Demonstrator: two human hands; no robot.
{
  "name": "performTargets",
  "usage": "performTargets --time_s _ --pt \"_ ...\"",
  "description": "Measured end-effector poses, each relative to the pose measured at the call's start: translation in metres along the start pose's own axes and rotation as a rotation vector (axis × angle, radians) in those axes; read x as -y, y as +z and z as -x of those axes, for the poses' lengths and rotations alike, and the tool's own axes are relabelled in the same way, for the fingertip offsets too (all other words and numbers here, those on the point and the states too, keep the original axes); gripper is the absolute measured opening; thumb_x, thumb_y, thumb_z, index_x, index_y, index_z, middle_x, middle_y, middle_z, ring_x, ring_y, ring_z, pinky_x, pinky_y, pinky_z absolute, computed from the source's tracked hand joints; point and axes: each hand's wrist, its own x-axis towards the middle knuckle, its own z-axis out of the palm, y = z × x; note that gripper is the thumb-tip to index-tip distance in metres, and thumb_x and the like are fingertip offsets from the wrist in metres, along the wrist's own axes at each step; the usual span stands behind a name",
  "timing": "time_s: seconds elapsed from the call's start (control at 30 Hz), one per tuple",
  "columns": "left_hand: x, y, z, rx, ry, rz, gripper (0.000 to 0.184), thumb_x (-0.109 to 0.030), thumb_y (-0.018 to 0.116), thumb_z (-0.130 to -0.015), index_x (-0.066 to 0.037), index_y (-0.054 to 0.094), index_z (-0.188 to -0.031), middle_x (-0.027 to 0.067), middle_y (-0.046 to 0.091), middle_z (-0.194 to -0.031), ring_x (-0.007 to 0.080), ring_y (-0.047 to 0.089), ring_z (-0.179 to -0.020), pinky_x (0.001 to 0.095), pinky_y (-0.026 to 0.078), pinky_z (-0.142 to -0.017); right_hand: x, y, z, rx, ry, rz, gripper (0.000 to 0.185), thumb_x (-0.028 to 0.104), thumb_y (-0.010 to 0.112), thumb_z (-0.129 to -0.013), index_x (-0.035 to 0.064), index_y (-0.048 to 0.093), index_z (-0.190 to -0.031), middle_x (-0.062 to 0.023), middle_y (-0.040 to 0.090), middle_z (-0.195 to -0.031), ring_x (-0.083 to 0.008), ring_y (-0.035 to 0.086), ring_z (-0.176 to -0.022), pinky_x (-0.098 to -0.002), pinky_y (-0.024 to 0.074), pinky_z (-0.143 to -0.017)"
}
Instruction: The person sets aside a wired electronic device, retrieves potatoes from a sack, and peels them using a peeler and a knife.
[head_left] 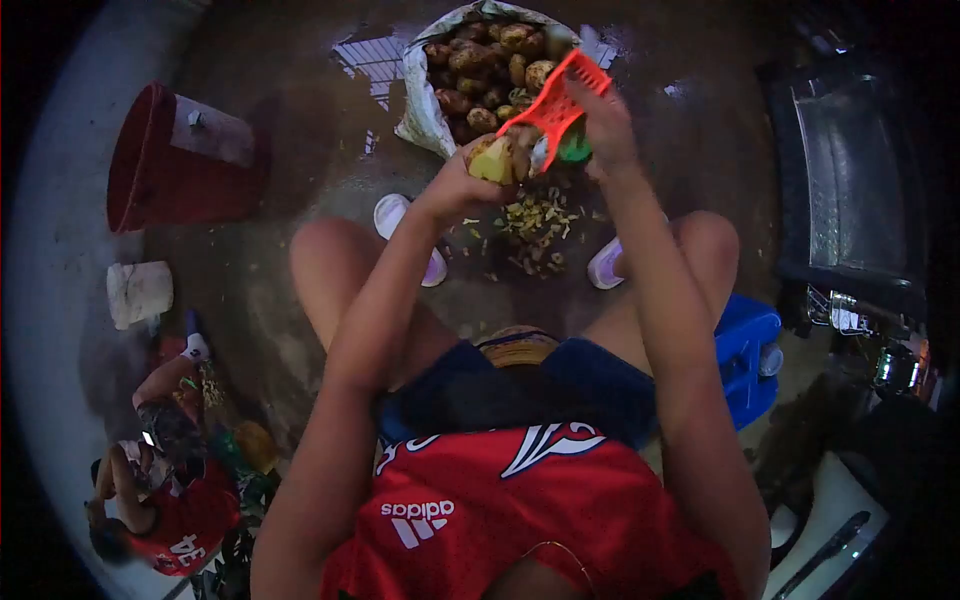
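A partly peeled potato (492,161), with yellow flesh showing, is held in my left hand (462,186). My right hand (606,122) is wrapped round an orange peeler (556,108) with a perforated body, its lower end close beside the potato. Something green (574,146) shows just under the peeler; its shape is unclear. Beyond both hands stands an open white sack (424,108) full of unpeeled brown potatoes (472,58). Peelings (537,222) lie scattered on the wet floor below the hands, between my feet.
A dark red bucket (165,170) and a small white container (140,293) are on the left. Another person (185,510) sits at the lower left. A blue jug (742,362) stands by my right leg, and a dark-framed glossy panel (855,170) is at the far right.
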Motion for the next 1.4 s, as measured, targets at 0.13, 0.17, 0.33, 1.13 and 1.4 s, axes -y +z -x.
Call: performTargets --time_s 0.13,0.17,0.33,1.13,1.4 --pt "0.006 -0.003 -0.003 0.005 -0.013 -0.018 0.063 0.009 0.062 -0.057 -0.006 0.044 -0.115 0.0035 0.055 -0.099 0.014 0.056 -0.085 0.0278 0.049 -0.071 -0.017 0.004 0.01 -0.008 -0.115 0.208 0.022 0.014 0.064 -0.077 0.0033 0.056 -0.095 -0.0041 0.06 -0.09 -0.0098 0.057 -0.082 -0.0249 0.0455 -0.073" --pt "0.006 -0.004 -0.003 0.012 0.003 -0.007 0.063 0.009 0.062 -0.057 -0.006 0.044 -0.115 0.0036 0.055 -0.099 0.0145 0.056 -0.086 0.0286 0.05 -0.071 -0.019 -0.002 0.001 -0.069 -0.18 0.256 0.022 0.013 0.064 -0.077 0.0027 0.056 -0.095 -0.0041 0.06 -0.089 -0.0098 0.057 -0.082 -0.025 0.0458 -0.073" --pt "0.003 -0.006 0.002 0.071 0.039 0.037 0.063 0.01 0.063 -0.058 -0.005 0.042 -0.116 0.0043 0.055 -0.1 0.0162 0.057 -0.088 0.032 0.051 -0.073 -0.009 -0.029 -0.018 -0.209 -0.29 0.261 0.022 0.009 0.061 -0.079 0.0013 0.055 -0.098 -0.0051 0.06 -0.091 -0.0117 0.058 -0.08 -0.0264 0.0475 -0.071" --pt "0.001 -0.006 -0.001 -0.321 0.062 -0.963 0.051 0.005 0.066 -0.052 -0.006 0.048 -0.099 0.004 0.056 -0.087 0.013 0.054 -0.078 0.0268 0.046 -0.063 0.001 -0.019 -0.014 -0.045 -0.219 0.307 0.025 0.013 0.062 -0.08 0.005 0.053 -0.102 -0.0032 0.059 -0.092 -0.0105 0.057 -0.083 -0.0255 0.0469 -0.073" --pt "-0.007 0.002 -0.002 -0.373 -0.103 -0.503 0.052 0.001 0.064 -0.055 -0.005 0.05 -0.104 0.0015 0.057 -0.077 0.0099 0.053 -0.062 0.0227 0.043 -0.052 -0.019 0.002 0.002 -0.004 -0.046 0.054 0.027 0.015 0.064 -0.078 0.004 0.054 -0.101 -0.0034 0.059 -0.093 -0.0115 0.058 -0.083 -0.0265 0.0478 -0.072"
